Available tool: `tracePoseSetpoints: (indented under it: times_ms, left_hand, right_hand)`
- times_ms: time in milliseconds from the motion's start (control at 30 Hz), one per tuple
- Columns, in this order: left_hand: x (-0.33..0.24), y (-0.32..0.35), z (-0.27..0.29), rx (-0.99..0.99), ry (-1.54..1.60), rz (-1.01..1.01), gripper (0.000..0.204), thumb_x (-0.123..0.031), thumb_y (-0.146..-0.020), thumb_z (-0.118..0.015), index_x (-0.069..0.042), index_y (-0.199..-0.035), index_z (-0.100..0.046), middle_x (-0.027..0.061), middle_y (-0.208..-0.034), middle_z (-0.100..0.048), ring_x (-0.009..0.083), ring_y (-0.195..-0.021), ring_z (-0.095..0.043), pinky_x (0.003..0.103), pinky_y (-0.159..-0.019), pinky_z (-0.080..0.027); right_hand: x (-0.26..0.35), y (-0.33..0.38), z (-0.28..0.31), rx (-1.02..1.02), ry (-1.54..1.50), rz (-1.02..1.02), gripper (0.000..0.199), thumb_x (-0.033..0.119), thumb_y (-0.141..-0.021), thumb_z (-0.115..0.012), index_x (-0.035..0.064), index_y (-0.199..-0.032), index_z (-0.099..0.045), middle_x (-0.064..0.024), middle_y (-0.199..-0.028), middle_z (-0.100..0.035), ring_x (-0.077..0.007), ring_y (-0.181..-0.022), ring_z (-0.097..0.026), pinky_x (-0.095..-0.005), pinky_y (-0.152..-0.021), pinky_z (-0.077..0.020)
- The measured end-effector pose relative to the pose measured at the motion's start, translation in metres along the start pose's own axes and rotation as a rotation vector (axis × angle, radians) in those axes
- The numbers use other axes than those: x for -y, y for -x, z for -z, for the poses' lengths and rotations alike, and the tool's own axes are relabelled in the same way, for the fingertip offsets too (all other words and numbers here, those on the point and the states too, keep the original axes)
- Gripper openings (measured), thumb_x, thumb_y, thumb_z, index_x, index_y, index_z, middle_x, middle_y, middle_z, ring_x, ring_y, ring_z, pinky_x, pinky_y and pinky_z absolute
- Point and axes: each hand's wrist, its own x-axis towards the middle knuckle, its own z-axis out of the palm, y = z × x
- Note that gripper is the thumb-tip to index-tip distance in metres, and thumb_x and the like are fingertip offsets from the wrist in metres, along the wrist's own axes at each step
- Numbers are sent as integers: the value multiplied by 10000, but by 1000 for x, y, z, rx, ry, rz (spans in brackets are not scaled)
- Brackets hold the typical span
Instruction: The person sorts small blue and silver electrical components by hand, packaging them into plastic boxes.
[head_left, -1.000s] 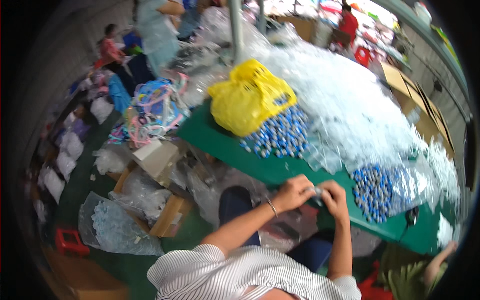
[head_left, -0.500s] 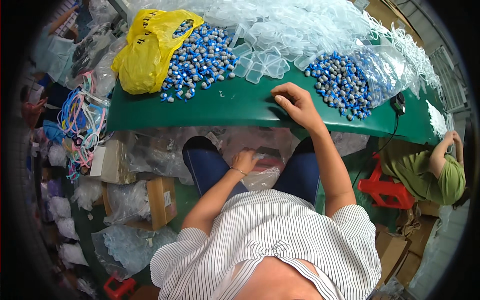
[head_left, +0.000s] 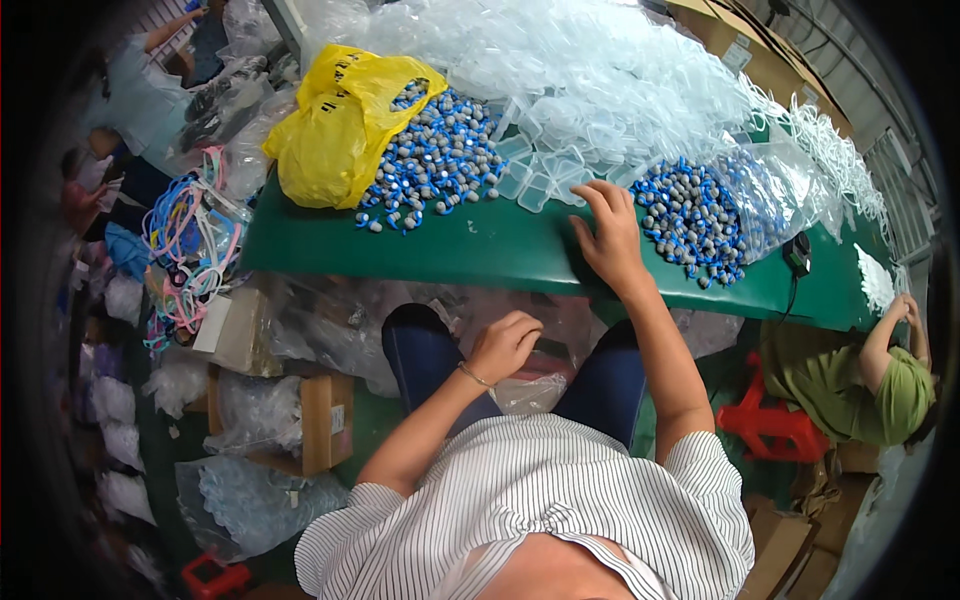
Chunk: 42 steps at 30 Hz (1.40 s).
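My right hand (head_left: pixel 612 238) is over the green tabletop, its fingers parted and nothing seen in them. Its fingertips are at the near edge of the clear plastic cases (head_left: pixel 545 180); whether they touch one I cannot tell. Just right of this hand lies a heap of grey-and-blue earplugs (head_left: pixel 690 215), partly inside a clear bag (head_left: pixel 785 190). My left hand (head_left: pixel 500 348) hovers above my lap, short of the table edge, fingers curled together, with nothing showing in them. Below it, a clear plastic bag (head_left: pixel 532 392) lies between my knees.
A yellow bag (head_left: pixel 325 140) and a second earplug heap (head_left: pixel 440 150) are on the table's (head_left: pixel 400 260) left. White cords (head_left: pixel 820 150) lie far right. A person in green (head_left: pixel 850 385) works at the right, by a red stool (head_left: pixel 765 420). Cartons (head_left: pixel 325 420) stand lower left.
My left hand has come up from the bag between my knees, its fingers now curled. My right hand's fingers have spread and extended toward the clear cases. The whole view has shifted slightly.
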Motion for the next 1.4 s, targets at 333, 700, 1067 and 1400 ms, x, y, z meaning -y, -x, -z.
tracePoseSetpoints:
  times_ms: [333, 700, 1067, 1400]
  left_hand:
    - [-24, -83, 82, -446, -375, -97, 235, -41, -790, -656, -36, -1025, -642, 115, -949, -640, 299, -859, -618, 370, -743, -499]
    - [-3, -127, 79, -487, -660, -26, 162, -176, -797, -682, -119, -936, -620, 58, -890, -599, 266, -857, -583, 407, -746, -428]
    - [-12, -100, 74, -529, -528, 121, 138, -221, -806, -674, -99, -777, -616, 61, -792, -617, 280, -803, -592, 417, -686, -410]
    - [-16, -100, 79, -486, -597, 100, 129, -208, -835, -626, -107, -913, -642, 78, -845, -595, 294, -850, -592, 426, -717, -423]
  right_hand:
    - [4, -28, -42, 177, 368, 120, 456, 254, -675, -778, 117, -1079, -615, -44, -1112, -614, -252, -1121, -510, -561, -1017, -263]
    - [-2, -31, -45, -80, 145, 210, 197, 98, -792, -665, 67, -979, -613, -86, -913, -653, -263, -831, -615, -384, -762, -486]
    - [7, -10, -23, -177, -8, -66, 106, 15, -803, -655, 33, -902, -623, -123, -770, -615, -298, -697, -590, -396, -616, -468]
    - [27, -9, -23, -97, 182, -75, 55, 90, -782, -648, 88, -833, -629, -82, -703, -631, -255, -654, -589, -377, -682, -388]
